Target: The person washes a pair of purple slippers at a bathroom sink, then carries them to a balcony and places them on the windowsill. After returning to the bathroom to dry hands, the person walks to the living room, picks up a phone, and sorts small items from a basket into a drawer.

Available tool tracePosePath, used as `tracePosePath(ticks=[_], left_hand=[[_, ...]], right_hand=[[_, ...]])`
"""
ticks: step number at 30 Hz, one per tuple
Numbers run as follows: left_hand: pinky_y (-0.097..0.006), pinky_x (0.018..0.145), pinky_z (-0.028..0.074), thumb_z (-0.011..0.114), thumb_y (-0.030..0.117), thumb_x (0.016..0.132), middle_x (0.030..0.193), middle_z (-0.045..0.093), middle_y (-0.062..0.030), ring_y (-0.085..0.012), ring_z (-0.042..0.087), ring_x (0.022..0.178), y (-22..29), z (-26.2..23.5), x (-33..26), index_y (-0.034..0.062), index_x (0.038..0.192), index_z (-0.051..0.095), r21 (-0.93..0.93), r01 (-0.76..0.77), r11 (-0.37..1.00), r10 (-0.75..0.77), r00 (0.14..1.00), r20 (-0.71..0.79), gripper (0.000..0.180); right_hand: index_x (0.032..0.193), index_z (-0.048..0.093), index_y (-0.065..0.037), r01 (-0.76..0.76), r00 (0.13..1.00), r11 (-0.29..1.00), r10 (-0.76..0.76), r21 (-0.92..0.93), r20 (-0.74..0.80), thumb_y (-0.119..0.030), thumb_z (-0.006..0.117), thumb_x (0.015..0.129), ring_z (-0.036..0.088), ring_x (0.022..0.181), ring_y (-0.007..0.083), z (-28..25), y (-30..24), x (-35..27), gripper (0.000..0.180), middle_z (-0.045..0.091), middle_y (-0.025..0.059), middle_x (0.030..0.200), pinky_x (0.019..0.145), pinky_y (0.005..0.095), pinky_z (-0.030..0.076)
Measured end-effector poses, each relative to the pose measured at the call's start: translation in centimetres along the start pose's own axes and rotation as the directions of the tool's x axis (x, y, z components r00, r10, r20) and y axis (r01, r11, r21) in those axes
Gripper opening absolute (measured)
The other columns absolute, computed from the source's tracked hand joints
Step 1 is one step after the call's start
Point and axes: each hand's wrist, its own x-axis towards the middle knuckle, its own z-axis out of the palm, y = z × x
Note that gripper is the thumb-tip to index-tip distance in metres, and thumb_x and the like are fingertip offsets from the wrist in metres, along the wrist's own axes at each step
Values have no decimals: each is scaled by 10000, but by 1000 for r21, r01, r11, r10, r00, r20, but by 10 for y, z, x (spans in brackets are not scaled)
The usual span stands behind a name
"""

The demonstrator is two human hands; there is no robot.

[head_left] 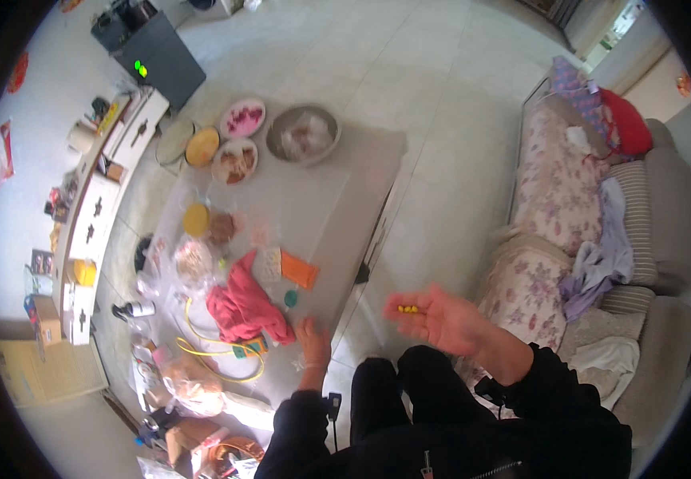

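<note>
My right hand (445, 321) is held palm up over the gap between the table and the sofa. Several small yellow pieces, pill-like in shape, (407, 309) lie on its fingers. At the table's near right edge is my left hand (313, 343), its fingers extended toward the tabletop and a little blurred; I see nothing in them. Close by lie a crumpled red cloth (245, 303) and a small teal round piece (291, 298). Just beyond are an orange flat packet (299, 270) and a pale blister-like sheet (271, 264).
On the grey table (321, 199) stand a metal bowl (304, 134), several food dishes (235, 161), a yellow-lidded jar (196, 219) and a yellow cord (201, 342). A floral-covered sofa (557, 180) runs along the right. White drawers (94, 211) line the left wall.
</note>
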Motion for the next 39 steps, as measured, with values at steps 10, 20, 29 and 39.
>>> tracePosePath(ticks=[10,20,29,39], left_hand=[[-311,760,506,604,134,898,967,649,-79,-182,645,865,203,-264,19,44,1209,485,-456,354,817,-53,833,551,345],[-344,770,499,660,176,858,979,640,-129,-254,644,871,264,-269,126,16,1135,532,-174,292,940,-259,947,190,344],[-352,796,510,676,298,851,1064,641,-164,-264,648,909,392,-218,158,-1,1184,537,-250,742,622,-648,667,368,469],[-374,814,505,661,330,851,1038,649,-181,-297,640,928,367,-184,202,-1,1171,542,-259,840,477,-850,516,107,475]], right_hand=[[1456,149,24,314,310,928,99,-200,945,-903,327,642,166,1390,312,232,-162,-198,1247,141,210,1503,1120,433,153],[1458,139,41,496,315,868,-182,2,932,-924,227,657,48,1437,304,167,-317,-143,1257,72,240,1532,1143,462,69],[1221,501,-53,327,823,788,34,-521,567,-479,263,1000,531,1163,247,99,-504,34,536,568,158,1240,951,376,411],[1137,551,-99,181,895,547,252,-817,367,-360,431,984,574,999,168,123,-566,233,325,603,48,1131,838,310,447]])
